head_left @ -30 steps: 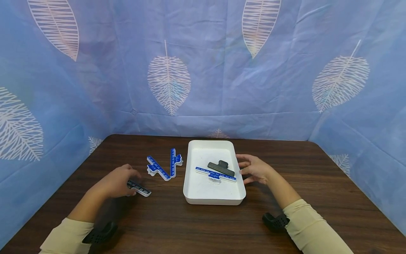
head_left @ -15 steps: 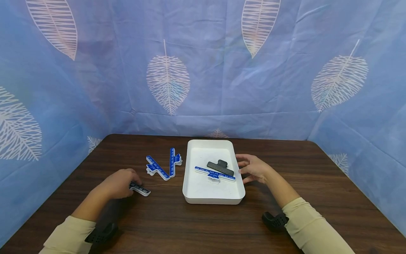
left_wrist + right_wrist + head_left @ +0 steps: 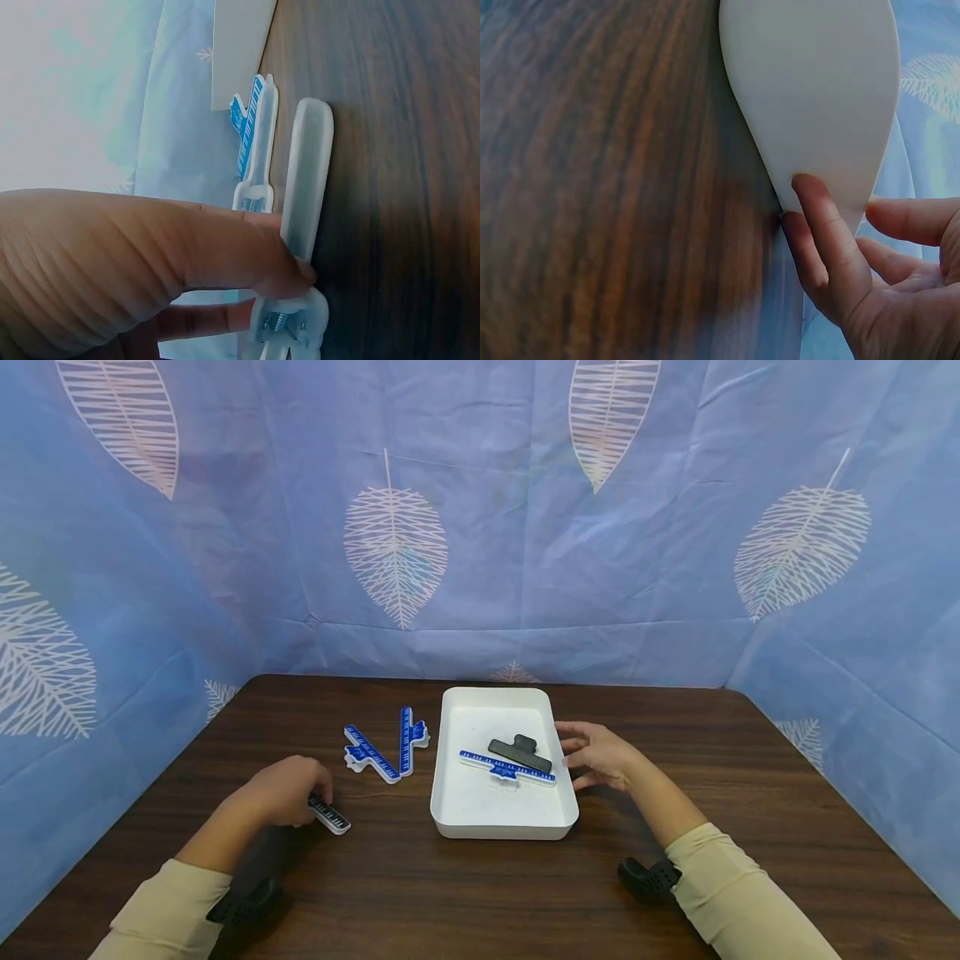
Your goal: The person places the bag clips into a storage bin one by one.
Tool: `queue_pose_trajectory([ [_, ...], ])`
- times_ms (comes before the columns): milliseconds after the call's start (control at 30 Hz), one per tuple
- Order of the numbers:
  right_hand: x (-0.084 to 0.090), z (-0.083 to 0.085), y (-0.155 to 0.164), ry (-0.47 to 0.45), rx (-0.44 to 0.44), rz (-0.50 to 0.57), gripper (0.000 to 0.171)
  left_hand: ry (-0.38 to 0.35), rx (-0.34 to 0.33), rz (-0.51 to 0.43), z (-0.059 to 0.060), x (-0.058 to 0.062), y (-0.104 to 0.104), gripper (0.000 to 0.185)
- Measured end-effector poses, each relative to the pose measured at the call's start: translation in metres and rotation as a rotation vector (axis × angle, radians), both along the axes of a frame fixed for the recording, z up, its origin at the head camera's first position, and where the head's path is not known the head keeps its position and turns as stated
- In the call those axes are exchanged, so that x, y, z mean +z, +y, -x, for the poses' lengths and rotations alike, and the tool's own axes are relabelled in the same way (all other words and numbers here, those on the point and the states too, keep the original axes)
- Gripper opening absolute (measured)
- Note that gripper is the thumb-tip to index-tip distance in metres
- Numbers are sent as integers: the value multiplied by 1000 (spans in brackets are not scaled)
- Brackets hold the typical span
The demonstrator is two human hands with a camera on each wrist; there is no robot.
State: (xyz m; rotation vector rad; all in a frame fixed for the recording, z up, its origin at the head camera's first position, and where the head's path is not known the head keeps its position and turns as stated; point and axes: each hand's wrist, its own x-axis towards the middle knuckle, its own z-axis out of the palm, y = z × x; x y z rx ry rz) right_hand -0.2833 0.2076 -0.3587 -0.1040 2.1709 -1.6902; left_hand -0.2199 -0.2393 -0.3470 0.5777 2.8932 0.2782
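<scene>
A black-and-white keyboard-print clip [image 3: 331, 815] lies flat on the dark wooden table [image 3: 465, 893], well to the left of the white tray [image 3: 450, 814], its near end pinched by the curled fingers of the left hand [image 3: 281, 789]. The step in hand looks like the pick-up of this clip — it has not left the wood — and the next move would seem to call for a firm lift and a carry rightward over the tray's left wall. Inside the tray rest a blue keyboard-print clip [image 3: 508, 766] and, just behind it, a dark grey clip [image 3: 519, 752]; two more blue clips [image 3: 386, 749] lie crossed on the table just beyond the tray's left rim. The right hand [image 3: 600, 756] sits against the tray's right wall, fingers loosely spread and holding nothing. The left wrist view shows what the head view cannot — a fingertip [image 3: 289, 274] pressed on the clip's pale underside [image 3: 307, 187], with its metal spring showing at the handle end. The right wrist view shows fingertips [image 3: 817, 214] touching the tray's outer wall [image 3: 810, 90], a contact the head view leaves uncertain.
</scene>
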Motion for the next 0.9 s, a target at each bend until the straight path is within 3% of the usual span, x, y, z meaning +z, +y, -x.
queue_pose_trajectory([
  [367,2,-3,-3,4,7,-6,71,-23,-45,-9,-2,4,5,23],
  [667,2,-4,-2,9,5,-1,71,14,-96,-15,1,8,11,24],
  [900,3,-6,-3,10,15,5,72,20,-87,-2,5,13,21,25],
])
